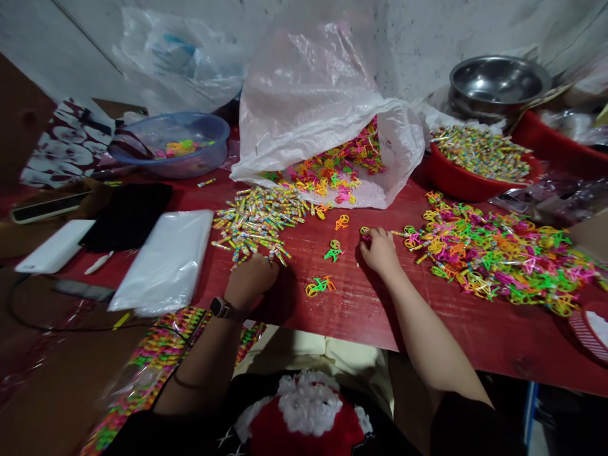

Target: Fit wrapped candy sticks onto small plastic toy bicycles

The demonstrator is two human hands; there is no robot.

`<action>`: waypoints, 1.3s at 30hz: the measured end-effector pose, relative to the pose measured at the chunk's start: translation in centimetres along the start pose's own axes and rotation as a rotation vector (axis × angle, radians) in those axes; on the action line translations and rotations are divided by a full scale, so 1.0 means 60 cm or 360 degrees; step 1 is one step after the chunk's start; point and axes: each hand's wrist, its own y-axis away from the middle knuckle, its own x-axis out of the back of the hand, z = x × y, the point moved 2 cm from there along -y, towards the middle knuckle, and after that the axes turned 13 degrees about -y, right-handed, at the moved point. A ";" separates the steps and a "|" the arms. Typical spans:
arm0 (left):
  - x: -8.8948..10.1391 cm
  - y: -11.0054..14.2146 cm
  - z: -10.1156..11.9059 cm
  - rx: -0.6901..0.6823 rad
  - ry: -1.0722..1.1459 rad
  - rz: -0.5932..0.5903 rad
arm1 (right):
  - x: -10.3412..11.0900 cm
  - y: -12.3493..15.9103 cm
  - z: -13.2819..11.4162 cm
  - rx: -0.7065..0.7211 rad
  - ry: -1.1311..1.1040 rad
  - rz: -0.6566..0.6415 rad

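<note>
Red bench [475,335] holds piles [498,253] within reach: left fingers [260,269] curl on striped sticks [256,221], right fingers [368,239] near a plastic bicycle [333,252], grips unclear.

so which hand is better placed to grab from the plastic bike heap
Right, probably: the right hand lies closest to the heap of neon plastic bicycles, with only a short stretch of red table between them. The left hand is farther off, with its fingers on the pile of striped sticks.

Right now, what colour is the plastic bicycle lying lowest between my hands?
The plastic bicycle has a green frame and yellow wheels; head view.
</note>
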 end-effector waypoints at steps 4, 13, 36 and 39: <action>-0.001 0.004 0.023 0.0039 -0.0213 0.0066 | 0.000 0.001 -0.001 0.0009 0.0010 0.0006; -0.012 -0.031 0.072 0.0461 -0.0007 0.0480 | 0.000 0.001 -0.003 -0.0014 0.0023 -0.0018; 0.004 0.016 0.036 0.0093 0.0399 0.0132 | -0.001 -0.015 0.020 0.0008 -0.1003 0.0346; 0.000 0.019 0.062 -0.0062 0.0207 -0.0022 | -0.018 -0.017 0.013 -0.0063 -0.1537 0.0234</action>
